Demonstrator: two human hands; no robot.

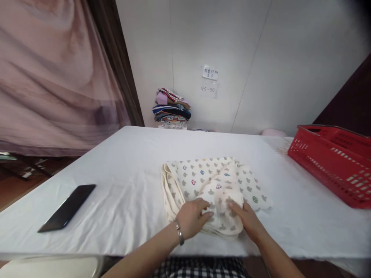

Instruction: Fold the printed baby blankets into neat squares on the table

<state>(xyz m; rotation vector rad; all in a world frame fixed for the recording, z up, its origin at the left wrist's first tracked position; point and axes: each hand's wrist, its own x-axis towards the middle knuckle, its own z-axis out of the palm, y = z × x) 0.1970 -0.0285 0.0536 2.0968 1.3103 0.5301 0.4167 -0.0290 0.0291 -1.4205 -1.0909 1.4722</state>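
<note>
A cream cloth with grey, blue, red and green mushroom-like prints (205, 181) lies partly folded on the white-covered table (121, 154). Its layers stack at the left edge, and a flap spreads out to the right. My left hand (193, 218), with a silver bracelet at the wrist, rests over the near left part of the cloth, thumb and fingers apart. At the cloth's near right edge, my right hand (251, 222) has its thumb on top and the other fingers at or beneath the edge, partly hidden and a little blurred.
A dark phone-like slab (68, 208) lies on the table's left side. At the right stands a red plastic basket (333, 166). Beyond the far edge, folded fabrics (172, 110) are stacked against the wall. A pink curtain (52, 77) hangs at the left.
</note>
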